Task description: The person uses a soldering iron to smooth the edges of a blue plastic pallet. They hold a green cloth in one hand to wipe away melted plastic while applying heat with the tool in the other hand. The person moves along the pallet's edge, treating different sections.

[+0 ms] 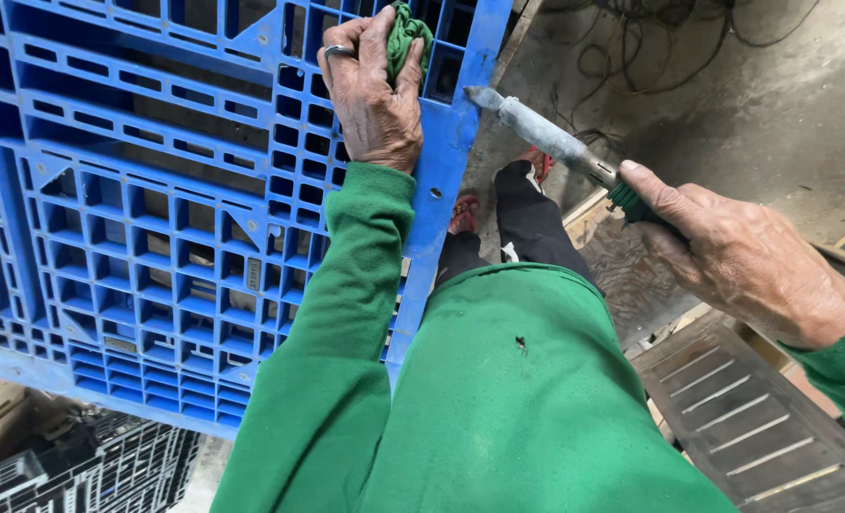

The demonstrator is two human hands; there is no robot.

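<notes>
The left hand lies flat against a blue pallet standing on edge, its fingers curled over a crumpled green rag that it presses to the plastic. A metal ring sits on one finger. The pallet is hard moulded plastic, a grid of small square cells crossed by ribs and diagonal braces, with a smooth solid rail running down its edge just right of the hand.

The right hand is closed around the green ribbed grip of a tool. Its shaft is a dull grey metal tube, scuffed and stained, narrowing to a flat tip that meets the pallet's edge rail, just right of the left hand. The thumb lies along the top of the grip.

Both arms wear loose green sleeves of soft knit cloth, matching the shirt below the hands. Under the right hand lies a dark ribbed board with pale raised slats. Beyond the tool, black cables coil on rough grey concrete. Below the left arm, a black plastic crate of open lattice rests on the ground.
</notes>
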